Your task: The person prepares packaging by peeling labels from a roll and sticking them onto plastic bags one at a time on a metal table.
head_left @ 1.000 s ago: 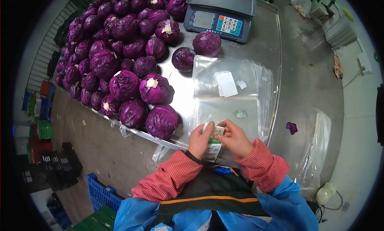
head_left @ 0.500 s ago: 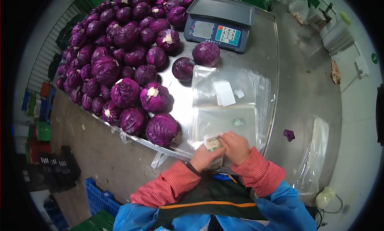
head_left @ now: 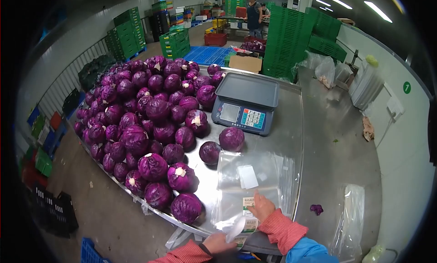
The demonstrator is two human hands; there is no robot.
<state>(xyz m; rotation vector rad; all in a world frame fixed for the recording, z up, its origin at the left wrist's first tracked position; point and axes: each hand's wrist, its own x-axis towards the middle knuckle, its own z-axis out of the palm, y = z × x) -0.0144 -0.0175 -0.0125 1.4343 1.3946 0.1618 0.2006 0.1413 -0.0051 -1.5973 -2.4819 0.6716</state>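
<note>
Left of the scale [head_left: 246, 101], the red cabbages [head_left: 136, 140] lie heaped along the metal table [head_left: 289, 126], probably massed there to leave working room on the near side of the scale. Nearer the wearer than the scale and a little to its left, the left hand [head_left: 218, 244] is beside a curled white paper [head_left: 236, 229]; blur hides its fingers, so I cannot tell whether they pinch it. Just in front of the scale sit two loose cabbages [head_left: 231, 139], seemingly set apart from the heap. Nearer still lie the flat clear bags [head_left: 268, 172], stacked presumably for easy reach, bearing a white card [head_left: 247, 177]. The printed labels [head_left: 248, 204] run down over the bags' near part, in front of the scale. At the top label's right edge is the right hand [head_left: 262, 207], thumb and forefinger spread apart, perhaps steadying it. Right of the scale and nearer lies a purple leaf scrap [head_left: 316, 209].
</note>
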